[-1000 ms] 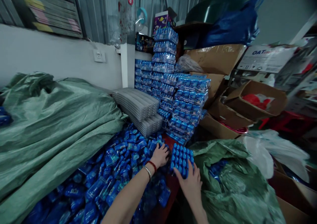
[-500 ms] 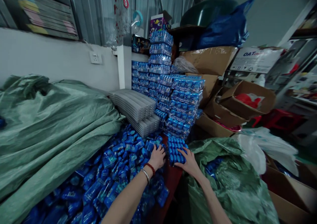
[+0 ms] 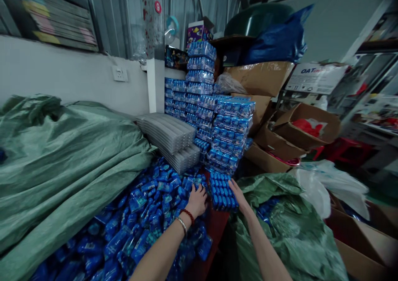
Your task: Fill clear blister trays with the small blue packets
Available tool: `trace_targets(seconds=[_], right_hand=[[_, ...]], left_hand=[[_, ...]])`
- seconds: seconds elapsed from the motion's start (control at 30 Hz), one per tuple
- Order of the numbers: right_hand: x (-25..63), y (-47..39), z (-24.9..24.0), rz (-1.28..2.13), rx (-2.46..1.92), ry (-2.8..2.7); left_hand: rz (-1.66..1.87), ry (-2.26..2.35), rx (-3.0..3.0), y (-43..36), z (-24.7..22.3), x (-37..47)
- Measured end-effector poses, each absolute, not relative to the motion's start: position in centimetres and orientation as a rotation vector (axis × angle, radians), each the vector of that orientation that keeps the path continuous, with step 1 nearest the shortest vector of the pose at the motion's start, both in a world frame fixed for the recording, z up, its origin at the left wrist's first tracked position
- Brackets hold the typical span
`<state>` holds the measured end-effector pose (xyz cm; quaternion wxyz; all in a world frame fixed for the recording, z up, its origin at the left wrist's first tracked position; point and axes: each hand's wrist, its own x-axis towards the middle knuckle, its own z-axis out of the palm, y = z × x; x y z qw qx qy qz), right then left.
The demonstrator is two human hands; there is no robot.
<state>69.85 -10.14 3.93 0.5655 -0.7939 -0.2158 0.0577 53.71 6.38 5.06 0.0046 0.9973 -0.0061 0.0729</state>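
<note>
A block of small blue bottles (image 3: 222, 192), set in tidy rows, stands on the reddish-brown table (image 3: 214, 227). My right hand (image 3: 239, 195) lies along its right side, fingers extended and touching it. To the left, my left hand (image 3: 197, 199), with a red bead bracelet and a silver bangle at the wrist, rests at the edge of a heap of loose blue bottles (image 3: 155, 202). Its fingers are slightly bent and apart; the fingertips are partly hidden, and I see nothing held in them.
Clear plastic trays (image 3: 168, 134) are stacked behind the heap. Beyond stand film-wrapped packs of blue bottles (image 3: 231, 134). Green sheeting (image 3: 71, 148) covers the left side, and a green sack (image 3: 289, 227) sits at right near cardboard boxes (image 3: 306, 125).
My right hand has shifted from over the top of the bottle block to its right side, so more rows show. My left hand has barely moved.
</note>
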Motion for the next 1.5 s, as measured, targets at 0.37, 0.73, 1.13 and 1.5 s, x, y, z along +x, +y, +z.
trace_targets(seconds=[0.37,0.73,1.13,1.5], right_hand=[[71.2,-8.2,4.3,0.400,-1.785,-0.586],[73.7,-5.7,5.4,0.488,-1.797,-0.761],[76.1,-0.9,9.3,0.674,-1.876,-0.977],[75.3,-3.9,6.5,0.328,-2.034,-0.858]], left_hand=[[0.245,0.107,3.116,5.1,4.8,52.6],[0.279,0.173,3.051,3.8,4.6,51.6],[0.379,0.228,3.024,2.1,2.1,51.8],[0.156,0.251,2.936,2.8,5.5,52.9]])
